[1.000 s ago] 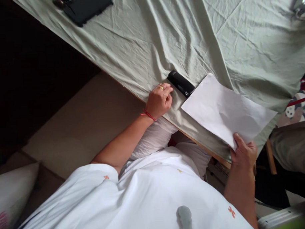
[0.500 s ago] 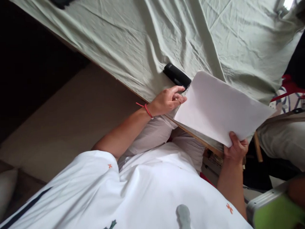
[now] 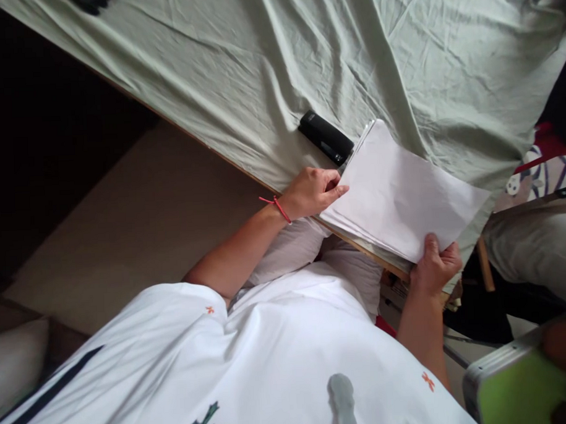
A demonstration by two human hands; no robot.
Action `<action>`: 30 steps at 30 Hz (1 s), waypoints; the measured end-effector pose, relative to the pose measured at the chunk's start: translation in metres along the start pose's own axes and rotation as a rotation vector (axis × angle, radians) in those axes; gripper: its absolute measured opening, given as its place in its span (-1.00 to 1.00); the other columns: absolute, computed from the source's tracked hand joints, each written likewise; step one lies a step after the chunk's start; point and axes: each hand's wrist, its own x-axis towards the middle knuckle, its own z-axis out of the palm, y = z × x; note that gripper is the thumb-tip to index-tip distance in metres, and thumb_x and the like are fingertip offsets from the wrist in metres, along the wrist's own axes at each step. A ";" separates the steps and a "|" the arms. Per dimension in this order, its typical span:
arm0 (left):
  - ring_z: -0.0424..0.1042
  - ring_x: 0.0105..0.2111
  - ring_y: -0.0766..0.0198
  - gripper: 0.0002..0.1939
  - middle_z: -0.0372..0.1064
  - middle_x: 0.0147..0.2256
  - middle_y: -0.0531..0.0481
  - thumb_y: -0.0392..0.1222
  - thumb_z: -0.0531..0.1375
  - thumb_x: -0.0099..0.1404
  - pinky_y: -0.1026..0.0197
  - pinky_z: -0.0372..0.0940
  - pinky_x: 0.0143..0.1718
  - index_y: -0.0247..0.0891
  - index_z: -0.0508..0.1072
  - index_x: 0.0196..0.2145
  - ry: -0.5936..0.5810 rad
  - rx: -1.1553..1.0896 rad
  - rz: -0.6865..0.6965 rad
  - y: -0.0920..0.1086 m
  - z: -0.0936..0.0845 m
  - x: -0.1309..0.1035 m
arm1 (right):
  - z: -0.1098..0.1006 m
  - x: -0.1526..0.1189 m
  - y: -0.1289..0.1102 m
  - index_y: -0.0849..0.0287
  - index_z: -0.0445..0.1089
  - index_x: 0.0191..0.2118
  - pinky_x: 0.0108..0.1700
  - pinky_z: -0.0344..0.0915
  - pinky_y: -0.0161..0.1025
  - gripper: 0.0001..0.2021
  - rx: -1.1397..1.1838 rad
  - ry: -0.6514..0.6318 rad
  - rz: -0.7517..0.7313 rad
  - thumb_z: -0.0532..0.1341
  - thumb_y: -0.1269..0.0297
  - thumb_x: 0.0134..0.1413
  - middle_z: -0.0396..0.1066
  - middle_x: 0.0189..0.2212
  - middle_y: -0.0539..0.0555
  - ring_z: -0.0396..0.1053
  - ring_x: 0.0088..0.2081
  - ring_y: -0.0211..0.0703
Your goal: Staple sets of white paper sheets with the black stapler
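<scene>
A stack of white paper sheets [image 3: 398,183] lies near the table's front edge, its layers showing at the left and front sides. My left hand [image 3: 316,191], with a red string at the wrist, pinches the left edge of the stack, thumb on top and the other fingers curled. At the near right corner my right hand [image 3: 436,263] grips the sheets, thumb above and fingers mostly hidden beneath. A black stapler-like object [image 3: 325,138] rests on the cloth just beyond my left hand, its near end close to the paper's left edge.
A wrinkled pale green cloth [image 3: 222,72] covers the table, whose wooden edge runs diagonally before me. A dark object [image 3: 90,2] sits at the far left. On the right are another person's leg [image 3: 530,253] and a green surface with a metal frame [image 3: 525,389].
The paper has come down flatter, and its stacked layers now show. My left fingers have closed on its left edge. My right hand keeps its grip, moved slightly left.
</scene>
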 end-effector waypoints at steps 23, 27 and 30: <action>0.24 -0.52 0.32 -0.64 0.29 -0.60 0.06 0.01 0.18 0.33 0.22 0.09 -0.44 -0.26 0.40 -0.53 0.050 0.017 -0.001 -0.003 0.004 -0.004 | 0.001 0.002 0.004 0.17 0.37 -0.38 -0.26 0.39 -0.28 -0.68 0.048 0.065 -0.003 0.43 0.08 -0.11 0.37 -0.44 -0.06 0.30 -0.42 -0.32; 0.30 -0.49 0.32 -0.74 0.39 -0.54 0.07 -0.02 0.23 0.28 0.25 0.14 -0.42 -0.28 0.47 -0.41 -0.032 -0.057 0.021 -0.001 0.000 -0.006 | 0.001 0.003 0.005 0.17 0.37 -0.37 -0.24 0.41 -0.28 -0.68 0.033 0.074 -0.003 0.42 0.07 -0.10 0.38 -0.43 -0.06 0.31 -0.41 -0.31; 0.30 -0.49 0.31 -0.84 0.40 -0.52 0.06 -0.13 0.23 0.24 0.25 0.13 -0.42 -0.28 0.47 -0.40 -0.028 -0.033 0.020 -0.002 -0.001 -0.007 | 0.001 0.002 0.005 0.19 0.38 -0.35 -0.22 0.41 -0.28 -0.68 0.023 0.076 -0.005 0.42 0.07 -0.09 0.39 -0.42 -0.06 0.32 -0.40 -0.32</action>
